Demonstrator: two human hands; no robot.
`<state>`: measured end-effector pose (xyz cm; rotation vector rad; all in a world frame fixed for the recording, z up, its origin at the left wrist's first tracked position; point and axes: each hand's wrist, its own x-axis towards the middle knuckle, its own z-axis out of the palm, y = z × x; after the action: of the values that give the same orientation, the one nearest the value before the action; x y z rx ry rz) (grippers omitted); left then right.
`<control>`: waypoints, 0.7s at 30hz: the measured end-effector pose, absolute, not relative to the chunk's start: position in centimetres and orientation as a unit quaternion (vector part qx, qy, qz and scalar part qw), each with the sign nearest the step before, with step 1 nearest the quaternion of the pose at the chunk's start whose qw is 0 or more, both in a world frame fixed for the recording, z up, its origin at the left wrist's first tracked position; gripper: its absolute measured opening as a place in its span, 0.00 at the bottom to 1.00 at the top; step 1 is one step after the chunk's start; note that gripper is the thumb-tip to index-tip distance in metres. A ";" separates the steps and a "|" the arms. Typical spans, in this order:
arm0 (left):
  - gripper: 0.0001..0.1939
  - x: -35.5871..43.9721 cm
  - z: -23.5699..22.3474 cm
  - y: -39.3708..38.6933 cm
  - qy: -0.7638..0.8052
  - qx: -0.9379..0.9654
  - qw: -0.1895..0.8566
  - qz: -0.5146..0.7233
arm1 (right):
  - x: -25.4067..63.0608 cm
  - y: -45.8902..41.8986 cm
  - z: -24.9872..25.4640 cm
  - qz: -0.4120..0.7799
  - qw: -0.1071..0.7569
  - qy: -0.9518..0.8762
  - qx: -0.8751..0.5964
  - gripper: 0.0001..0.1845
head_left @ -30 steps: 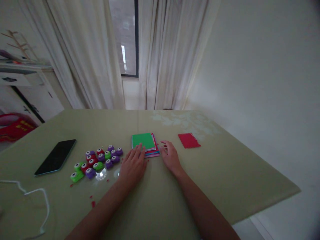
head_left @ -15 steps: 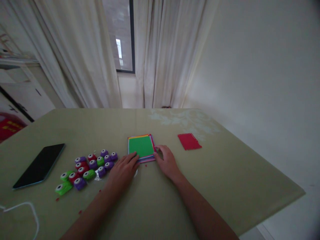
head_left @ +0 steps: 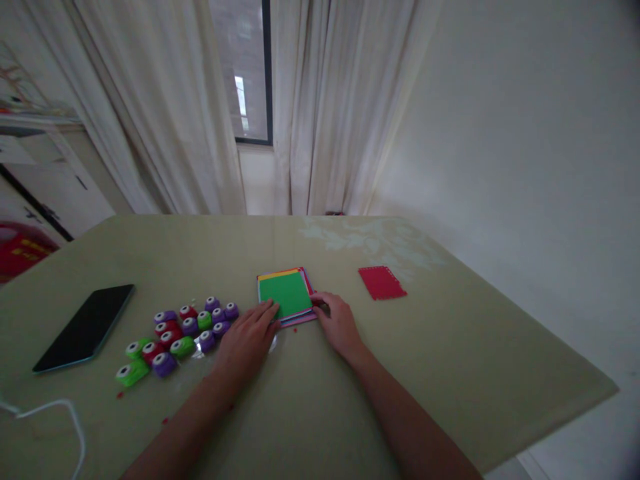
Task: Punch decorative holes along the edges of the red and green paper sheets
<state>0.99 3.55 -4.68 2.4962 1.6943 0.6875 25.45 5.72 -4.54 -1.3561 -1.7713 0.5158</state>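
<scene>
A stack of coloured square paper [head_left: 285, 292] lies on the table with a green sheet on top; yellow, red, blue and pink edges stick out unevenly beneath it. My left hand [head_left: 250, 333] rests over its near left corner, fingers stretched out and pressing lightly on the green sheet. At the near right corner, my right hand [head_left: 337, 323] pinches the edge of the stack between thumb and fingers. How many sheets it grips is hidden. Off to the right lies a red square of paper [head_left: 383, 283] with small notches punched along its edges.
Several purple, red and green craft punches [head_left: 167, 339] stand left of my left hand, beside a bit of clear plastic [head_left: 199, 349]. A dark tablet [head_left: 85, 327] and a white cable [head_left: 45, 405] lie farther left. Tiny red paper bits [head_left: 120, 395] are scattered about.
The view has shifted slightly, so everything sits a little farther right. Both hands keep nearly the same hold on the paper stack.
</scene>
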 end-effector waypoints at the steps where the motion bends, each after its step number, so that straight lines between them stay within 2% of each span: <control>1: 0.20 1.0 -4.6 3.6 0.551 0.806 0.024 0.215 | 25.4 5.7 -4.5 0.208 0.423 -0.699 -0.538 0.18; 8: 0.18 1.0 -3.7 3.6 0.554 0.812 0.015 0.182 | 25.2 5.8 -4.5 0.225 0.436 -0.683 -0.541 0.16; 14: 0.23 0.8 -2.8 3.4 0.554 0.817 0.018 0.161 | 25.2 5.8 -4.4 0.222 0.445 -0.682 -0.536 0.14; 21: 0.17 0.6 -2.2 3.4 0.561 0.813 0.033 0.152 | 25.2 5.9 -4.5 0.235 0.452 -0.678 -0.531 0.14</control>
<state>0.59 3.42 -2.21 2.5038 1.7253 0.4685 25.23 5.85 -4.53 -1.3107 -1.6744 0.5813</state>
